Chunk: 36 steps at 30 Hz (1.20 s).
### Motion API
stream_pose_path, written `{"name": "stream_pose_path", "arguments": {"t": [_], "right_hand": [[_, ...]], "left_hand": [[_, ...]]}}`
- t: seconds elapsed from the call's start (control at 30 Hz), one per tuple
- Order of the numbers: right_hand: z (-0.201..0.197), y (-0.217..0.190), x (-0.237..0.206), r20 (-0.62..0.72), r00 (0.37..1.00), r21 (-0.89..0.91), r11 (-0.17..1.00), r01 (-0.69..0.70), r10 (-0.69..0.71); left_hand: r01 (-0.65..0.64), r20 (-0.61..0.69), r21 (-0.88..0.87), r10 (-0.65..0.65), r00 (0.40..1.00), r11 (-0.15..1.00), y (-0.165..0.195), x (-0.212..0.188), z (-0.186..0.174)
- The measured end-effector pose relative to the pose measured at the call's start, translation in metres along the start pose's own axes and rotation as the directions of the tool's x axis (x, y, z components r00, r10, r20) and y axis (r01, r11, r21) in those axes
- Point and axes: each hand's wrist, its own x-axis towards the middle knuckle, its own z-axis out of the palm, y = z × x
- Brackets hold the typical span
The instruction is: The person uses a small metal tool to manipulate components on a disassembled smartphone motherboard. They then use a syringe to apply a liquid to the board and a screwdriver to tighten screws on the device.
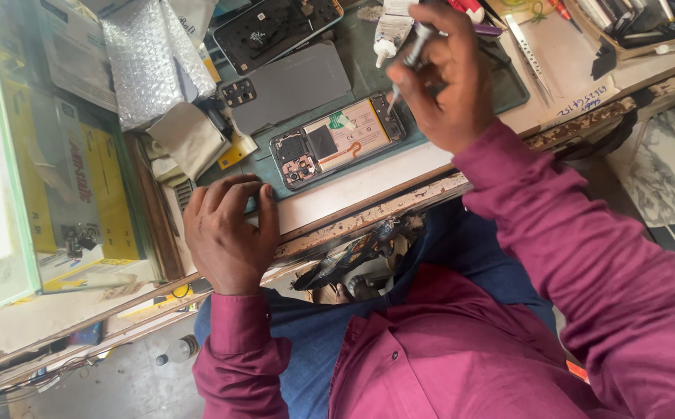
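Head view: right hand grips a slim screwdriver, tip on the opened phone lying on the green mat. Left hand rests empty at the bench edge. Phone likely light, rigid, fragile inside; best held by its frame

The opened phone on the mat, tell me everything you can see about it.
The opened phone lies flat, back cover off, on a dark green mat. Its dark frame holds a pale battery with an orange ribbon cable, a black square patch beside it, and camera modules at the end towards the left hand. The right hand holds a slim screwdriver, its tip at the opposite end. The left hand rests on the bench edge, not touching it.
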Motion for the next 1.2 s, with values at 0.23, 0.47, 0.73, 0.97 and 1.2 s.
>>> {"name": "stream_pose_path", "arguments": {"t": [0.23,0.47,0.73,0.97,1.2], "right_hand": [[-0.002,-0.018,-0.026,0.019,0.999,-0.025,0.999,-0.039,0.04],[0.0,-0.021,-0.029,0.041,0.999,-0.046,0.999,-0.021,0.023],[-0.002,-0.018,-0.028,0.061,0.998,-0.087,0.996,0.003,0.002],[0.0,-0.014,-0.029,0.057,0.996,-0.16,0.984,0.079,-0.071],[0.002,-0.01,-0.03,0.044,0.998,-0.167,0.985,0.051,-0.044]], "left_hand": [[-0.026,0.005,-0.009,0.026,1.0,1.0,-0.002,-0.004,0.003],[-0.017,0.007,0.016,0.017,1.0,1.0,-0.001,-0.009,0.006],[-0.013,0.012,0.018,0.012,1.0,1.0,-0.002,-0.009,0.006],[-0.02,0.008,0.014,0.02,1.0,1.0,-0.003,-0.008,0.006],[-0.024,0.012,0.014,0.024,1.0,1.0,-0.005,-0.008,0.007]]}}
